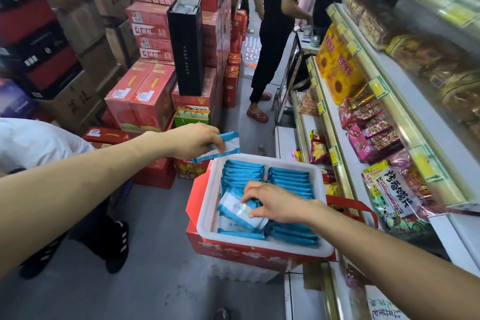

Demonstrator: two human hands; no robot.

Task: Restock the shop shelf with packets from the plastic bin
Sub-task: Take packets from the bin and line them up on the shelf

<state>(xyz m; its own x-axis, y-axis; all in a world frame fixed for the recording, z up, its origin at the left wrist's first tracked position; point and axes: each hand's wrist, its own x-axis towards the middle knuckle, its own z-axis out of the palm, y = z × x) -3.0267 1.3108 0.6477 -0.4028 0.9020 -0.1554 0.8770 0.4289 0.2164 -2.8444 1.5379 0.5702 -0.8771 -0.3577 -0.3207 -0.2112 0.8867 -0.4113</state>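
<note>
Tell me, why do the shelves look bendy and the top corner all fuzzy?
Head view: the wide lens curves the shelf rail, which is probably straight; the brown packs at top right are smeared by blur; the blue packets in the white bin look sharp; the packet under the right hand shows a small glint of glare.

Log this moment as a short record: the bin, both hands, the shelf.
bin: white, on a red box, two rows of packets on edge
left hand: holds one blue packet in the air, past the bin's far left corner
right hand: inside the bin, pinching a loose packet
shelf: to the right, holding snack bags
</note>
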